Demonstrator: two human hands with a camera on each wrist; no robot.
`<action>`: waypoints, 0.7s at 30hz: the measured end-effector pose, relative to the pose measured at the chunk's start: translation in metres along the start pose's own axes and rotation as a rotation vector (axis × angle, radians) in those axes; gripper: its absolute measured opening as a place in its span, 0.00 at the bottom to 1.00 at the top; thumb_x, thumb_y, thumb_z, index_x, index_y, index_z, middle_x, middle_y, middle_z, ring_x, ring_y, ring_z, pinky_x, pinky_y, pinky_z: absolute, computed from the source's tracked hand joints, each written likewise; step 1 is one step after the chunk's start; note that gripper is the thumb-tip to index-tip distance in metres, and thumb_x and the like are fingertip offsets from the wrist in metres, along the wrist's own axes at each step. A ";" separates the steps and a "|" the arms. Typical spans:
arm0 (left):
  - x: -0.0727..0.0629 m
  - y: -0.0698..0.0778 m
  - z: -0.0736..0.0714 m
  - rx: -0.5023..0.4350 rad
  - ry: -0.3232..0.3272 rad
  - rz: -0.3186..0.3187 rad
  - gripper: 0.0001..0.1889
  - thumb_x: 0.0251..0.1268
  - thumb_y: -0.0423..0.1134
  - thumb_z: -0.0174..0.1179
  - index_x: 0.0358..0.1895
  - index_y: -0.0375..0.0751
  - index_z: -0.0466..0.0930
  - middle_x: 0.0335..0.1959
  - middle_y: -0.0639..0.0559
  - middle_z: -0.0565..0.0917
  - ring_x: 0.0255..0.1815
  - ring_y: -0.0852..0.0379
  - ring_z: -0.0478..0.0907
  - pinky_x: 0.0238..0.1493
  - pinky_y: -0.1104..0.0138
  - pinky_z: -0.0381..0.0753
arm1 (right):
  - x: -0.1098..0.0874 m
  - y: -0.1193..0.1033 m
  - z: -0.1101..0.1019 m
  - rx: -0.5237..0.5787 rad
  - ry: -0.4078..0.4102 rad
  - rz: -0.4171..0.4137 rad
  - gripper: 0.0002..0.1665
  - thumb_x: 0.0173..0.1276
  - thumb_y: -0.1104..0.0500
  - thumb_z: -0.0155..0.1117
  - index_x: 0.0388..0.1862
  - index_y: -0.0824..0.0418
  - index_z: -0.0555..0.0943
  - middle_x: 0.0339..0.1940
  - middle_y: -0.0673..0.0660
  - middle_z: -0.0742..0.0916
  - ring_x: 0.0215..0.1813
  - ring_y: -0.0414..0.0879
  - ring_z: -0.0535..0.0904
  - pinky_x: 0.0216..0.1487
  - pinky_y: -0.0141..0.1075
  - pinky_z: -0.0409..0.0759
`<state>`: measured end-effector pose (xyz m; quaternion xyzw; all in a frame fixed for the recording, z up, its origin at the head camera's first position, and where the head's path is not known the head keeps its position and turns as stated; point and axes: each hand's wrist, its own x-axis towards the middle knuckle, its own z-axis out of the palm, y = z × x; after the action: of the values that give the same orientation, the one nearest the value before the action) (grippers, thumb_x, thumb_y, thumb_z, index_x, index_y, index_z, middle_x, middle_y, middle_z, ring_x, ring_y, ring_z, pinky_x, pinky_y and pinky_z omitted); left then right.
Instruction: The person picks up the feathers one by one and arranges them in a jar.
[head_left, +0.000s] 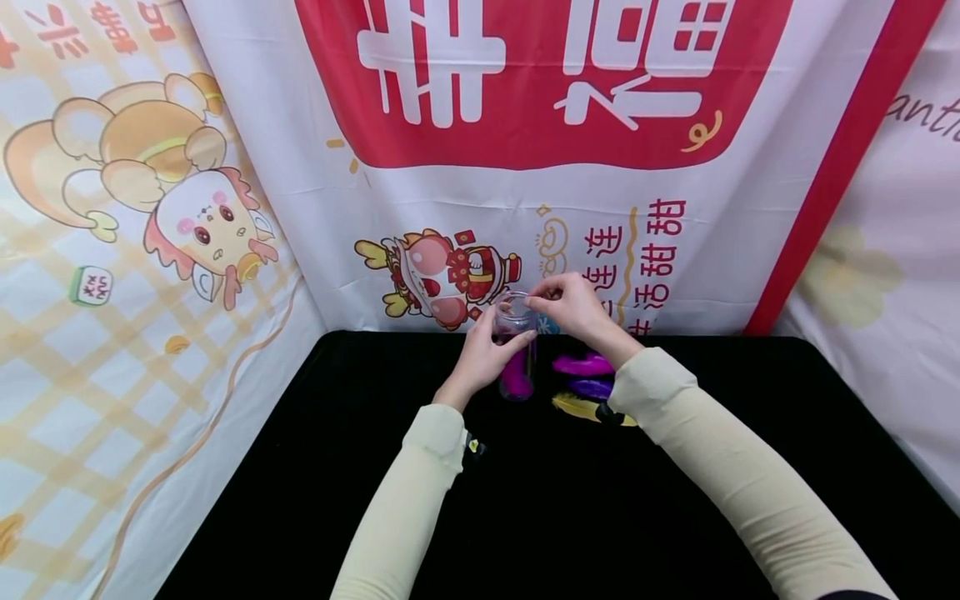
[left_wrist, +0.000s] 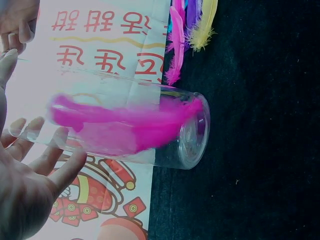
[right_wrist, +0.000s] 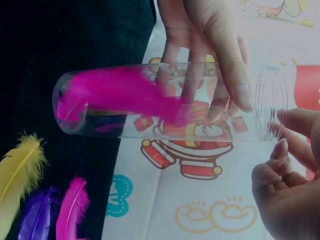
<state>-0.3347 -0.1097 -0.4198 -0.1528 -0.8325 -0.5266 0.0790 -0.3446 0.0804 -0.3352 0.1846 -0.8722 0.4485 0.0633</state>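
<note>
My left hand (head_left: 480, 354) grips a clear jar (right_wrist: 170, 125) around its upper part, thumb on the near side and fingers on the far side. The jar has a threaded neck and no lid, and stands roughly upright at the back of the black table. Inside lies fluffy pink feather (right_wrist: 110, 92), spread from the base up past the middle. At the mouth, my right hand (head_left: 576, 307) pinches the rim between thumb and finger, its other fingers curled in. In the left wrist view the right hand (left_wrist: 17, 22) shows only partly, at the corner.
Right of the jar, a pink feather (head_left: 579, 364), a purple feather (head_left: 591, 388) and a yellow feather (head_left: 577, 406) lie on the black table (head_left: 375, 500), partly under the right forearm. A printed cloth (head_left: 420, 192) hangs close behind the table's back edge.
</note>
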 end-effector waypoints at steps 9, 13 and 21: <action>0.001 -0.001 0.001 -0.021 -0.011 -0.002 0.43 0.65 0.58 0.69 0.79 0.54 0.59 0.72 0.43 0.71 0.63 0.52 0.78 0.61 0.54 0.80 | -0.002 0.002 -0.003 0.011 -0.008 -0.018 0.09 0.70 0.57 0.71 0.41 0.62 0.90 0.29 0.53 0.85 0.30 0.45 0.75 0.33 0.35 0.74; 0.000 -0.001 0.001 -0.019 -0.012 -0.014 0.43 0.65 0.60 0.68 0.79 0.55 0.59 0.72 0.46 0.71 0.63 0.52 0.77 0.61 0.54 0.80 | -0.005 0.001 -0.006 0.017 -0.027 -0.041 0.09 0.70 0.58 0.71 0.42 0.62 0.89 0.30 0.54 0.85 0.31 0.45 0.76 0.34 0.36 0.74; 0.001 -0.001 0.001 -0.022 -0.008 -0.005 0.44 0.65 0.59 0.69 0.80 0.54 0.58 0.72 0.48 0.71 0.63 0.52 0.78 0.60 0.54 0.80 | -0.011 -0.001 -0.017 0.003 -0.087 -0.080 0.11 0.71 0.57 0.70 0.44 0.63 0.89 0.39 0.58 0.89 0.37 0.49 0.83 0.40 0.40 0.80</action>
<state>-0.3363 -0.1096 -0.4210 -0.1536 -0.8275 -0.5351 0.0726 -0.3348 0.0966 -0.3279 0.2388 -0.8653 0.4386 0.0430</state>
